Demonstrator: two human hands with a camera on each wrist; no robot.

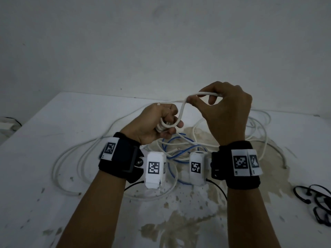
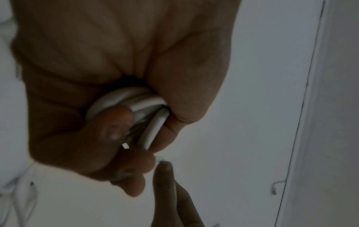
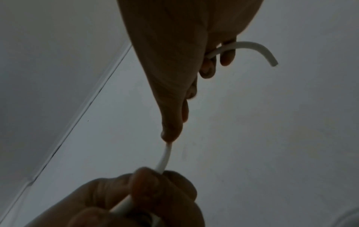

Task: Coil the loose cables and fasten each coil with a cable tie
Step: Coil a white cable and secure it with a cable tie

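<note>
Left hand: my left hand [image 1: 157, 120] is raised above the table [image 1: 53, 122] at 10 o'clock from the right wrist, palm turned inward, fingers curled into a fist around a small coil [image 1: 162, 126] of white cable.
Left grip, wrist view: the coil [image 2: 136, 102] sits between palm and curled fingers [image 2: 114, 121]; several turns lie stacked side by side.
Right hand: my right hand [image 1: 223, 111] is held higher, at 2 o'clock from the left hand, back of the hand toward me.
Right grip: thumb and forefinger pinch the white cable [image 1: 202, 94] where it arches over; the other fingers are curled round the same strand.
Right grip, wrist view: the cable [image 3: 250, 46] passes under the curled fingers [image 3: 227, 56] and its cut end sticks out free.
Span: a short S-shaped run of cable [image 1: 180, 111] joins the two hands, clear of the table.
Loose cables: white loops [image 1: 75, 158] and a blue cable [image 1: 177, 153] lie spread on the table beneath both wrists.
Ties: black cable ties [image 1: 317, 201] lie in a heap at 4 o'clock, well apart from the hands.
Surface: brownish stains [image 1: 197, 221] mark the table at 6 o'clock.
</note>
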